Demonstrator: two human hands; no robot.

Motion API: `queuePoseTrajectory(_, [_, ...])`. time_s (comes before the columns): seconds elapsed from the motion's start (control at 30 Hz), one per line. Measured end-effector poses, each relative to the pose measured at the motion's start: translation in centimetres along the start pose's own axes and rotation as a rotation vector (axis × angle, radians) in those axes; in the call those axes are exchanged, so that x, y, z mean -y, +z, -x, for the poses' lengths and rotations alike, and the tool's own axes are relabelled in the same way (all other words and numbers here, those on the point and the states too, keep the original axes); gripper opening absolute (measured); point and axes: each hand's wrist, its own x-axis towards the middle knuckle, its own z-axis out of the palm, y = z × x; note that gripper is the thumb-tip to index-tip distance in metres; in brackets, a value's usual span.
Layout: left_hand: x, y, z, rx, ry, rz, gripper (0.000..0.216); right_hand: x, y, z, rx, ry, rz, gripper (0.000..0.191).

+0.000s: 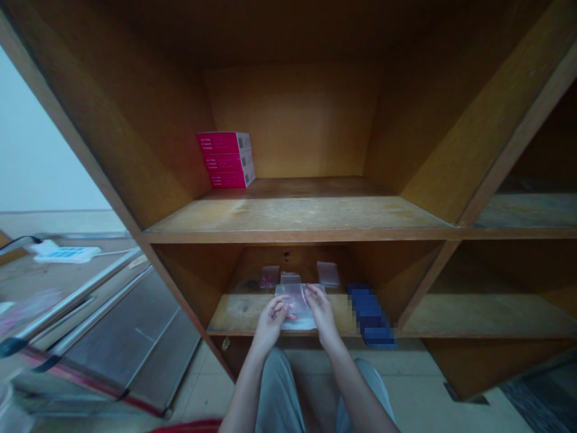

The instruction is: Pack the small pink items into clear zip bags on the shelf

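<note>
A clear plastic bag [300, 322] lies near the front of the lower shelf, between my two hands. My left hand [271, 314] is at its left side, fingers curled in against the plastic. On the other side, my right hand [321, 305] has its fingers bent over the bag's upper right part, closed on the film. What is inside the bag, if anything, is too faint to make out. Just behind it is a small clear packet [290, 278]. Farther back are a packet with pinkish contents [269, 276] and another pale clear packet [328, 273].
A blurred dark blue item [372, 319] lies on the lower shelf's right side, overhanging the front edge. Three stacked pink boxes [225, 160] stand on the upper shelf [288, 213]. At left, a white power strip [67, 254] rests on a metal-framed table [103, 273].
</note>
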Motion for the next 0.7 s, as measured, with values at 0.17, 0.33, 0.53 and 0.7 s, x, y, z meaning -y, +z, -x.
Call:
queuePoseTrajectory(0.17, [0.2,0.2,-0.1,0.007,-0.020,0.022,0.033,0.7,0.0,0.3,0.097,0.078,-0.126,0.035])
queuePoseTrajectory(0.33, [0.4,0.9,-0.4,0.019,-0.021,0.051,0.034,1.2,0.4,-0.2,0.084,0.015,-0.157,0.035])
queuePoseTrajectory(0.53, [1.4,0.7,-0.8,-0.097,-0.092,0.100,0.049,0.4,-0.5,-2.4,-0.127,-0.089,-0.074,0.016])
queuePoseTrajectory(0.7, [3.2,-1.6,-0.9,-0.310,-0.052,0.035,0.042,-0.6,-2.7,-7.0,-0.242,-0.242,0.058,0.018])
